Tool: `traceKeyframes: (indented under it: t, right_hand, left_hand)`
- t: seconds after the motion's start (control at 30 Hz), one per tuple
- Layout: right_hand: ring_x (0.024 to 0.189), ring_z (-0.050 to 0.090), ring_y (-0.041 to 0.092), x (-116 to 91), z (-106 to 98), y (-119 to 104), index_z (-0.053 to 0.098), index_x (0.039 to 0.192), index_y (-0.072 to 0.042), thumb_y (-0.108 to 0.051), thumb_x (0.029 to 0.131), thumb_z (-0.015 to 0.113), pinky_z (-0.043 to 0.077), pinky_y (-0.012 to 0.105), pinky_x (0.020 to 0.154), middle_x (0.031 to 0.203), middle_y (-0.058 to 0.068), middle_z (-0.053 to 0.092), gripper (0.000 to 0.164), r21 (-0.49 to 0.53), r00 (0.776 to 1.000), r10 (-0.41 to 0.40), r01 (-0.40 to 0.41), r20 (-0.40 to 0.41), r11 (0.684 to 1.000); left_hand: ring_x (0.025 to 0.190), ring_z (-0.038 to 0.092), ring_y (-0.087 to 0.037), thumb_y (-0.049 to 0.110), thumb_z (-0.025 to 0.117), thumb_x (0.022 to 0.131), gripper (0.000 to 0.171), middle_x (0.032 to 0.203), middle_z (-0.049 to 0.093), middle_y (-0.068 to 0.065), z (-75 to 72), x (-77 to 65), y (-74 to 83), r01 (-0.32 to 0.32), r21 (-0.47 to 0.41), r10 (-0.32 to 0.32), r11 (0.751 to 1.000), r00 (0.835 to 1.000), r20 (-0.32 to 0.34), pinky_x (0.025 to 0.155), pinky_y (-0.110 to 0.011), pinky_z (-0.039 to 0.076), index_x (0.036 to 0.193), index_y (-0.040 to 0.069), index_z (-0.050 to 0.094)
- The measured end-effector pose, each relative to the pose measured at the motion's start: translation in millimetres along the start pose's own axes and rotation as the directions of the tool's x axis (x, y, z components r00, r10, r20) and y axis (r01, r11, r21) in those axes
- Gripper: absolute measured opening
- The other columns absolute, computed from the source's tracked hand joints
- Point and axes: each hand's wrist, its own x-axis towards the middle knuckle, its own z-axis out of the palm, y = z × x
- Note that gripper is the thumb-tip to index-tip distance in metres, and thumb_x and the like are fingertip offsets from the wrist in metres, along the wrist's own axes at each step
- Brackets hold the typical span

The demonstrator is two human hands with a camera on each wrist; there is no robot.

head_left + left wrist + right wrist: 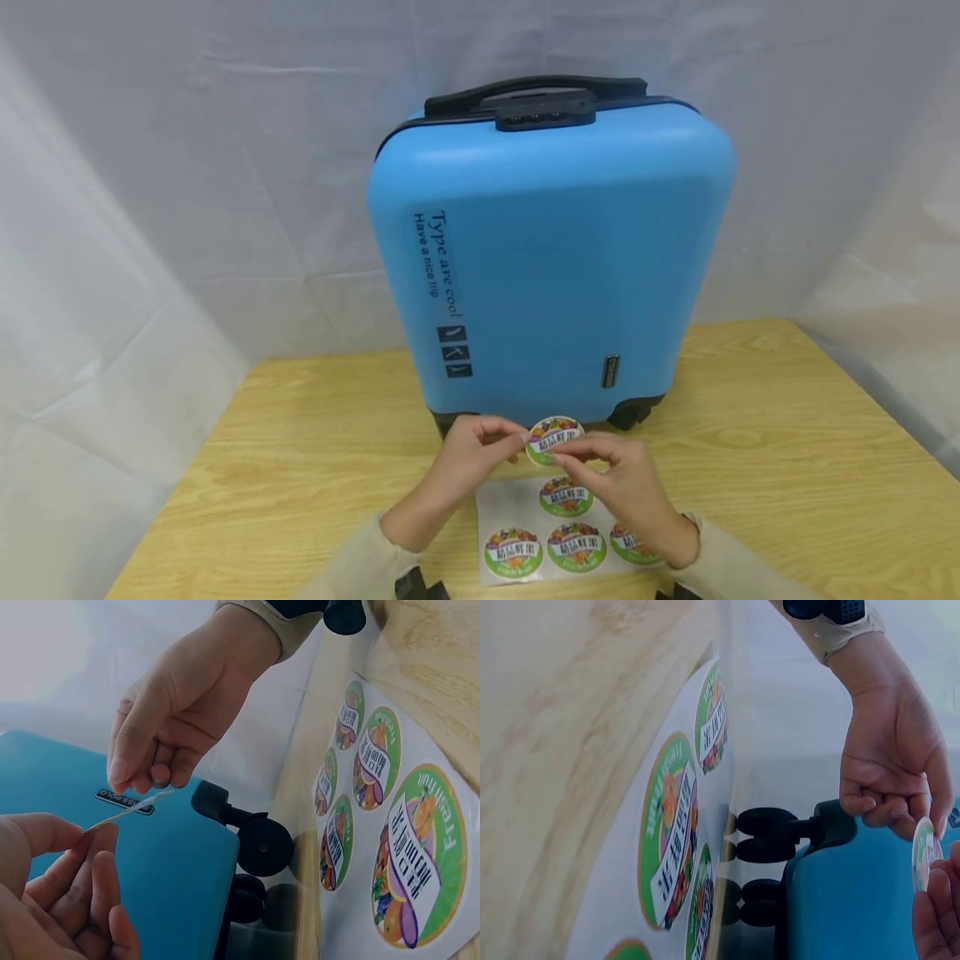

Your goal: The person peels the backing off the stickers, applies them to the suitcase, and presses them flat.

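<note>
A round fruit sticker [553,433] is held up in front of the suitcase's bottom edge, between both hands. My left hand [480,454] pinches its left edge between thumb and forefinger. At the lower right edge, my right hand [618,479] pinches it, thumb and forefinger together. The left wrist view shows the sticker [135,810] nearly edge-on, spanning both sets of fingertips. Below lies a white sticker sheet [498,504], flat on the table, with several matching round stickers [576,547]. Part of one sticker on the sheet is hidden by my right wrist.
A blue suitcase [555,267] with black wheels [632,412] stands upright on the wooden table [315,450], just beyond the hands. Its top carries a black handle [536,87]. White cloth [225,208] hangs behind and beside the table.
</note>
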Motion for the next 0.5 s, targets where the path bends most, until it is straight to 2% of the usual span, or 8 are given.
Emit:
traceKeyframes:
  t: [0.1, 0.27, 0.37, 0.5]
  right_hand:
    - [0.066, 0.063, 0.007, 1, -5, 3, 0.074, 0.088, -0.007, 0.003, 0.078, 0.072, 0.053, 0.025, 0.055, 0.081, 0.002, 0.071, 0.014, -0.017, 1.000, -0.021, 0.020, -0.018, 1.000]
    - [0.067, 0.063, 0.005, 4, -15, 6, 0.072, 0.086, -0.008, 0.004, 0.077, 0.072, 0.053, 0.022, 0.056, 0.079, 0.005, 0.070, 0.015, -0.048, 0.999, -0.008, 0.005, -0.053, 0.999]
    - [0.066, 0.064, 0.007, 6, -20, 8, 0.072, 0.086, -0.009, 0.001, 0.079, 0.073, 0.053, 0.022, 0.060, 0.078, 0.004, 0.070, 0.013, -0.058, 0.997, 0.040, -0.044, -0.069, 0.997]
    - [0.066, 0.064, 0.008, 10, -25, 12, 0.072, 0.087, -0.011, -0.006, 0.081, 0.073, 0.054, 0.023, 0.061, 0.078, 0.001, 0.070, 0.008, -0.059, 0.990, 0.128, -0.131, -0.061, 0.990]
  left_hand:
    - [0.072, 0.060, -0.014, 0.012, 0.063, 0.088, 0.017, 0.084, 0.069, -0.008, -2.8, 0.8, 0.4, -0.003, -0.006, 0.003, 1.000, 1.000, 0.003, 0.077, -0.041, 0.051, 0.093, -0.003, 0.070]
    - [0.073, 0.059, -0.011, 0.010, 0.064, 0.088, 0.018, 0.084, 0.069, -0.010, -5.4, 2.6, 2.0, -0.021, -0.044, 0.021, 0.999, 1.000, -0.001, 0.074, -0.030, 0.052, 0.094, -0.006, 0.068]
    - [0.076, 0.060, -0.015, 0.010, 0.064, 0.088, 0.019, 0.086, 0.069, -0.010, -7.5, 3.1, 1.9, -0.037, -0.063, 0.037, 0.997, 0.999, 0.002, 0.073, -0.026, 0.052, 0.094, -0.007, 0.068]
    - [0.079, 0.062, -0.022, 0.011, 0.064, 0.089, 0.020, 0.087, 0.069, -0.010, -9.8, 3.6, 1.4, -0.056, -0.070, 0.057, 0.996, 0.998, 0.016, 0.075, -0.030, 0.053, 0.095, -0.008, 0.067]
